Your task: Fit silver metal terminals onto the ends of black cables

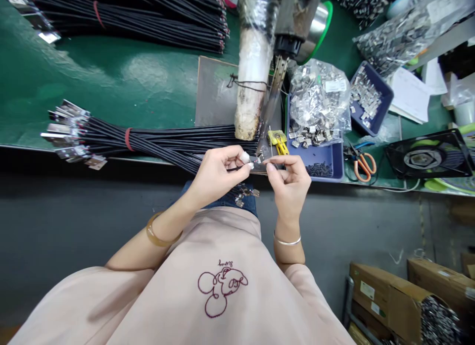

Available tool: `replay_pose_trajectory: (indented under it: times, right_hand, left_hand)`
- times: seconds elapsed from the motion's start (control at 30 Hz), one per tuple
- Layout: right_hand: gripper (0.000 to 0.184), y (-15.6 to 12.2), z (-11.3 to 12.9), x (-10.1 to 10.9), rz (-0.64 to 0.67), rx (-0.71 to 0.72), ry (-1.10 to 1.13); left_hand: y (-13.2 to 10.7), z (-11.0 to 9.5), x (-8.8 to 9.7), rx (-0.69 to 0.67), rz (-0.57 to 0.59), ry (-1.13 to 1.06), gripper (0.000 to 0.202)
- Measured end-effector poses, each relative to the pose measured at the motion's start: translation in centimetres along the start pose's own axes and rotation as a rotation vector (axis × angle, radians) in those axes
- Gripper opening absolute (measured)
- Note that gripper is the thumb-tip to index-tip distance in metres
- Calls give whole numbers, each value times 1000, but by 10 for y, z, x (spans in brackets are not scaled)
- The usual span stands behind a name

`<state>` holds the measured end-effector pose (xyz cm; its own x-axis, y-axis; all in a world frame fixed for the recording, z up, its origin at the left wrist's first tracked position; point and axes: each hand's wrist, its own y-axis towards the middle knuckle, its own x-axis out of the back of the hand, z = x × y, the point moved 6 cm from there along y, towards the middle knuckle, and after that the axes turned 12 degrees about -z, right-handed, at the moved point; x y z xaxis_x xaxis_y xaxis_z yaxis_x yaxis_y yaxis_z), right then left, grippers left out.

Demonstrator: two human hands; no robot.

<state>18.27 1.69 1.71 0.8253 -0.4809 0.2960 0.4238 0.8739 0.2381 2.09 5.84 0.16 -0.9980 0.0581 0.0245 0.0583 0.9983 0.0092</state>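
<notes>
At the far left of the green worktop [111, 77], the metal terminals [70, 132] of a bundle of black cables [166, 139] fan out over the front edge. A red band [128, 138] ties the bundle, which runs right towards your hands. A second bundle [148, 18] lies along the back of the worktop, well apart from the first.

Your left hand [218, 174], with an amber bangle [156, 233] on the wrist and white tape on the fingertips, is raised just in front of the worktop edge. Its grip pinches the end of a thin black cable [233, 169] between thumb and forefinger. More cable ends with terminals [245, 192] lie on your lap just below.

The cable end meets the small metal clip [261, 159]; whether they touch is too small to tell. Your right hand [291, 181], with a silver bangle [286, 241] on the wrist, has its grip pressed on that clip, thumb against forefinger, the other fingers curled.

Behind your hands a plastic-wrapped post [254, 63] stands upright, with a yellow tool [278, 141] near its foot. Just right of that, a blue tray [334, 159] holds a clear bag of metal clips [317, 100] with loose ones spilled beside it. Orange-handled scissors [361, 164] lie right of the tray, then a black fan [426, 157]. Cardboard boxes [389, 290] sit on the floor at the lower right.
</notes>
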Motion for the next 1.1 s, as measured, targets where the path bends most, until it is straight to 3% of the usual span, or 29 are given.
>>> replay_pose_trajectory:
  times: [0.43, 0.83, 1.0, 1.1]
  right_hand:
    - [15, -6, -3, -7, 5, 18, -75]
    - [6, -7, 23, -6, -13, 312, -286]
    - [9, -9, 26, -10, 26, 344, -301]
    - [15, -4, 27, 0, -62, 319, -243]
  left_hand:
    - [-2, -3, -1, -68, -15, 69, 13]
    - [-5, -2, 1, -98, 23, 79, 11]
    - [-5, -4, 2, -124, 49, 86, 12]
    - [-5, -6, 4, -103, 68, 52, 7]
